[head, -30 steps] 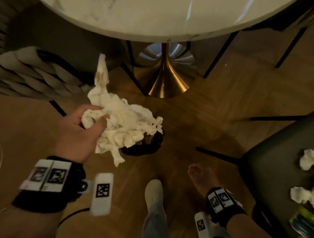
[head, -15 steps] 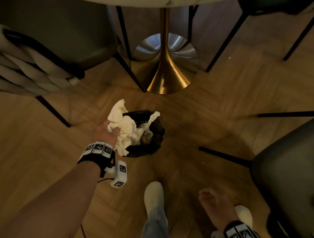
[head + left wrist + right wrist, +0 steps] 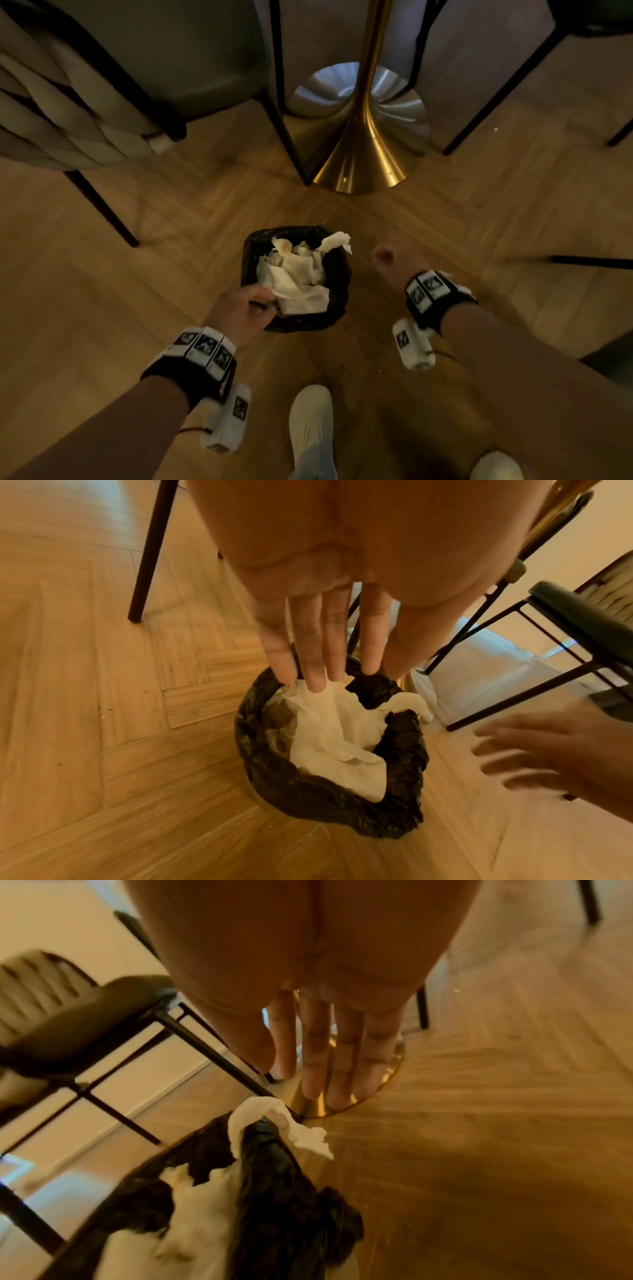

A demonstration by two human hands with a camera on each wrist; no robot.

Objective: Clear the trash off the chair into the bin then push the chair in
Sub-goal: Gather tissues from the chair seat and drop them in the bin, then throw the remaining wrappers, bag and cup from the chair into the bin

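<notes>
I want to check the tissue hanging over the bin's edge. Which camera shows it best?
The right wrist view: the tissue strip drapes over the bin liner's rim, close up. The head view shows it small; the left wrist view shows it partly.

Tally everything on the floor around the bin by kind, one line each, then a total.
Bin, black liner: 1
Crumpled tissue wad in the bin: 1
Gold table base: 1
Chairs, one left, one far right: 2
Hands, left hand and right hand: 2
White shoes: 2
Total: 9
</notes>
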